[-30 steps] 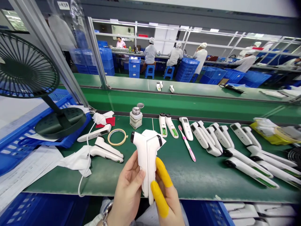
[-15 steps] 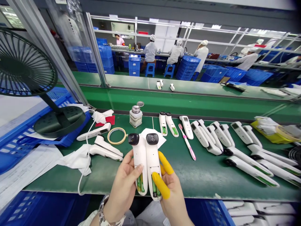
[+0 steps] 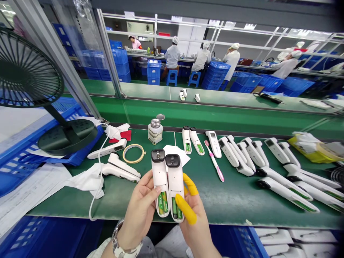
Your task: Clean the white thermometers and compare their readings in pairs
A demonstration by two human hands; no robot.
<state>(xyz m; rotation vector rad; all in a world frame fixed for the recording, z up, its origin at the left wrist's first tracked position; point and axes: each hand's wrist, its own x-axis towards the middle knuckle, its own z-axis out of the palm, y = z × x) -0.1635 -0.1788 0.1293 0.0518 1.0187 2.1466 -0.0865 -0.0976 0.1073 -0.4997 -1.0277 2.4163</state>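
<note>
Two white handheld thermometers with black heads stand side by side, close together, over the green bench's front edge. My left hand [image 3: 141,204] grips the left thermometer [image 3: 160,175], its thumb beside the open battery bay, where green batteries show. My right hand [image 3: 195,211], with yellow covers on its finger and thumb, holds the right thermometer [image 3: 175,179], whose bay is open too. Beyond them lie a white paper [image 3: 182,156] and two more open thermometers [image 3: 186,138]. A pink and white toothbrush [image 3: 214,161] is to their right.
Several thermometers [image 3: 287,190] cover the bench's right side. A tape roll [image 3: 133,154], a pump bottle [image 3: 155,133], a white cable [image 3: 100,172] and a black fan [image 3: 67,138] are left. Blue crates [image 3: 16,236] sit below. People work across the room.
Both held thermometers have tilted so their black heads and battery bays face the camera more. The left one now sits slightly higher than the right one.
</note>
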